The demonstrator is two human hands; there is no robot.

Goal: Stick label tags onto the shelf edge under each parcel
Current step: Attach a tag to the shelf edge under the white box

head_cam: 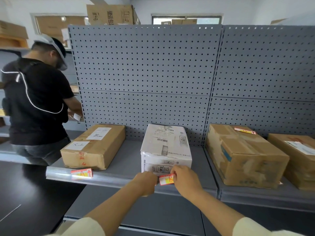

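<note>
A red, white and yellow label tag (166, 179) lies against the grey shelf edge (119, 180) just below the white parcel (165, 150). My left hand (146, 183) pinches the tag's left end and my right hand (185, 180) presses on its right end. Another label tag (82, 173) sticks on the edge under the brown parcel (94, 146) at the left. On the neighbouring shelf to the right stand two more brown parcels, a big one (243, 155) and one (296, 159) cut off by the frame; no tag shows on the edge under them.
A grey pegboard back panel (144, 74) rises behind the parcels. A person in a black shirt (37, 103) stands at the left, holding a paper. Cardboard boxes (110, 14) sit on top of the shelving. A lower shelf (153, 210) runs beneath my arms.
</note>
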